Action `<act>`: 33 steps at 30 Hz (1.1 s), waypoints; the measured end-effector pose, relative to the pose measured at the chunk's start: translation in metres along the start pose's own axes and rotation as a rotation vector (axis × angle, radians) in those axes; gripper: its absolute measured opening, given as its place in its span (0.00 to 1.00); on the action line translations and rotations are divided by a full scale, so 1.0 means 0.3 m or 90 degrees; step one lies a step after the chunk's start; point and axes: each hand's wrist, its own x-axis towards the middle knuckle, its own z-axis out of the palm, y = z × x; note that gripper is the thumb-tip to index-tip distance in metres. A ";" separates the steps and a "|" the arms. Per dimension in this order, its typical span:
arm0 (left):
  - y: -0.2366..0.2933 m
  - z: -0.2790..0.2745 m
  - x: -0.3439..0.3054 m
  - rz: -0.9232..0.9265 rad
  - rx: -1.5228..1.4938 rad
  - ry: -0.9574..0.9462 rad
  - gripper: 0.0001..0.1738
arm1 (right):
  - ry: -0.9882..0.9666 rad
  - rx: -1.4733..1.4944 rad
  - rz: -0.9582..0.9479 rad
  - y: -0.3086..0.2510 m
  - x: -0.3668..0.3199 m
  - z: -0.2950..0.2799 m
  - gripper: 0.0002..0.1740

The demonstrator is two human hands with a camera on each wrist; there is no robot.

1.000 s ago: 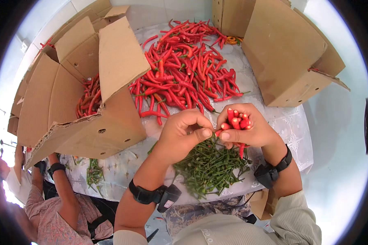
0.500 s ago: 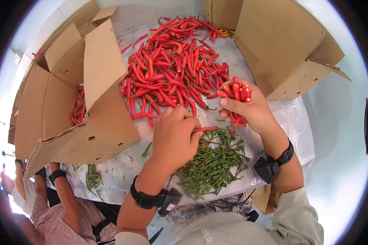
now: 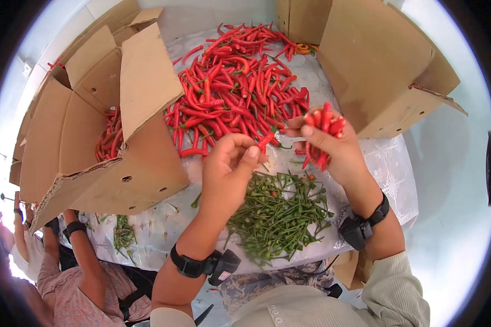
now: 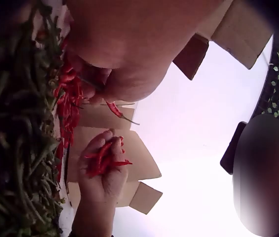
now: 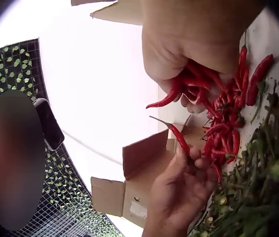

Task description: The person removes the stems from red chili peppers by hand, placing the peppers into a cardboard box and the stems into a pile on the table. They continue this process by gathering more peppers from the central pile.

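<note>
Between thumb and fingers my left hand (image 3: 226,169) pinches one red chili (image 3: 265,143). Its thin green stem (image 5: 160,120) still shows in the right wrist view, pointing away from the fingers. My right hand (image 3: 344,155) grips a bunch of red chilies (image 3: 325,124), with pale cut-looking ends facing up on several of them. Its thumb lies across the bunch, and the forefinger reaches toward the left hand's chili. Below both hands lies a heap of green chili stems (image 3: 281,218). Beyond them spreads a large pile of red chilies (image 3: 229,90).
An open cardboard box (image 3: 147,169) with red chilies inside stands at the left. Another cardboard box (image 3: 371,71) is at the right. A small bunch of green stems (image 3: 124,237) lies near the table's front edge, beside another person's arm (image 3: 87,245).
The hands were together over the stems a second ago, then parted. My left hand has since turned over, raising a stemmed chili toward the right hand. The right hand keeps its bunch.
</note>
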 end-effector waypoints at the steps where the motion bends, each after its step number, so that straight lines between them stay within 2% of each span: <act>1: 0.000 0.006 0.000 -0.019 -0.032 -0.032 0.09 | -0.027 -0.047 -0.015 0.010 -0.004 0.007 0.14; 3: 0.002 0.014 -0.003 -0.061 -0.094 -0.097 0.10 | -0.080 -0.140 -0.041 0.043 -0.015 0.022 0.15; 6: 0.018 0.013 -0.017 -0.036 0.035 -0.139 0.09 | -0.092 -0.148 -0.070 0.069 -0.013 0.039 0.15; 9: 0.017 0.042 -0.022 0.051 0.073 -0.125 0.07 | -0.081 -0.141 -0.075 0.067 -0.019 0.040 0.15; 12: 0.003 0.038 -0.029 0.018 0.034 -0.097 0.06 | -0.101 -0.203 -0.084 0.063 -0.030 0.044 0.14; 15: -0.001 0.024 -0.024 0.006 0.156 -0.101 0.06 | -0.106 -0.212 -0.098 0.070 -0.028 0.051 0.14; 18: 0.032 0.026 -0.030 0.141 0.378 -0.137 0.07 | -0.112 -0.254 -0.115 0.060 -0.029 0.046 0.13; 22: 0.024 0.027 -0.030 0.132 0.284 -0.064 0.08 | -0.079 -0.330 -0.179 0.031 -0.037 0.050 0.12; 24: 0.026 0.016 -0.017 0.132 0.226 0.002 0.09 | -0.106 -0.338 -0.130 0.024 -0.036 0.035 0.12; 27: 0.025 -0.002 0.002 0.187 0.172 -0.022 0.10 | -0.152 -0.268 -0.063 0.013 -0.044 0.050 0.12; 33: 0.030 -0.019 -0.003 0.211 0.219 -0.088 0.08 | -0.173 -0.195 0.017 0.007 -0.054 0.066 0.13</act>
